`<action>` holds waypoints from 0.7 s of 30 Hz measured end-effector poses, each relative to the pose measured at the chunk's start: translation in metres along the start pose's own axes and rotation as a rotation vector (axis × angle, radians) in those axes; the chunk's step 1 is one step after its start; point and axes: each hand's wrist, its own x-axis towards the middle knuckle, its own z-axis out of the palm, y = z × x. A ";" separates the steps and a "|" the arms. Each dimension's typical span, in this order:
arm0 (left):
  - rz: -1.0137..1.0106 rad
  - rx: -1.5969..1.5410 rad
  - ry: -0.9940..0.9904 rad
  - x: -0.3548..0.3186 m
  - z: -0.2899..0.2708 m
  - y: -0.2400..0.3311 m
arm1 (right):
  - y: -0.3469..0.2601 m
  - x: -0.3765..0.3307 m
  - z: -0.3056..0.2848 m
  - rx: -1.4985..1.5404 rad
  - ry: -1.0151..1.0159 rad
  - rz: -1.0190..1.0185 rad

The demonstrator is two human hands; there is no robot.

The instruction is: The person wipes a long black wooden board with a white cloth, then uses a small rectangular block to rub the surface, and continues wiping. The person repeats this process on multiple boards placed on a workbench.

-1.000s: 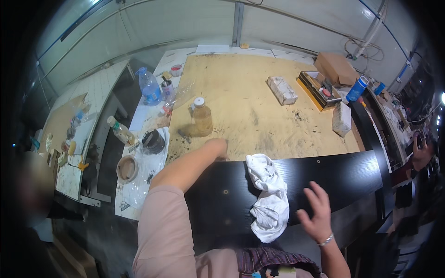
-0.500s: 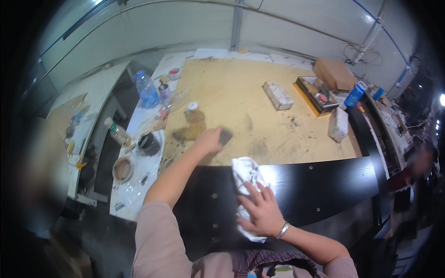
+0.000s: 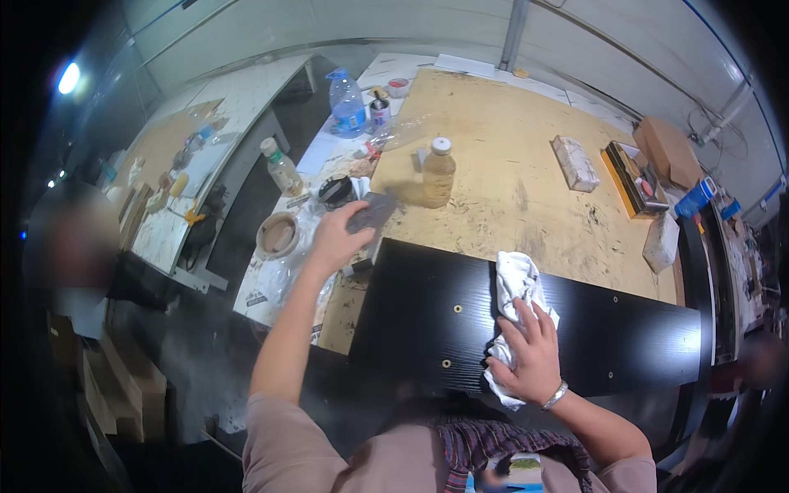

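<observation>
Plywood workbench (image 3: 526, 172), large, pale and scuffed, filling the upper middle of the view. Black panel (image 3: 625, 337), long, flat, wood-grained with small drilled holes, lying across the near edge of the workbench and running from the centre to the right. Side table (image 3: 329, 156), white, adjoining the workbench on the left and crowded with small items. White rag (image 3: 514, 287), crumpled, lying on the black panel near its middle, its lower half under the right hand. Right hand (image 3: 530, 357), palm down with fingers spread, pressing on the white rag; a metal bracelet on the wrist. Left hand (image 3: 337, 238), arm extended toward the left end of the panel, fingers closed around a grey pad (image 3: 371, 215), a flat dark rectangular piece held just above the workbench corner, beside the panel's far left edge. Clear water bottle (image 3: 346, 103), large, blue-tinted, upright at the far end of the side table. Cardboard box (image 3: 667, 148), brown, at the far right of the workbench. Flat tray of tools (image 3: 633, 172), beside the box. Pale block (image 3: 574, 163), rectangular, lying on the workbench centre-right. Amber bottle (image 3: 438, 172), white cap, upright on the workbench, near the grey pad. Small bottle (image 3: 282, 168), pale cap, on the side table. Round dish (image 3: 277, 234), brownish, left of the left hand. Dark tin (image 3: 336, 191), round, just beyond the left hand.
</observation>
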 end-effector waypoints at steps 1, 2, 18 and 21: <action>-0.011 0.078 0.009 0.005 0.009 -0.015 | -0.001 0.001 0.001 -0.004 -0.008 0.000; -0.022 0.153 0.014 0.010 0.021 -0.031 | -0.002 0.001 0.001 -0.012 -0.015 0.003; -0.115 0.311 0.277 -0.082 0.046 -0.117 | -0.003 -0.002 0.004 -0.016 -0.006 0.035; -0.059 0.374 0.255 -0.086 0.057 -0.142 | -0.002 0.000 0.005 -0.025 -0.015 0.000</action>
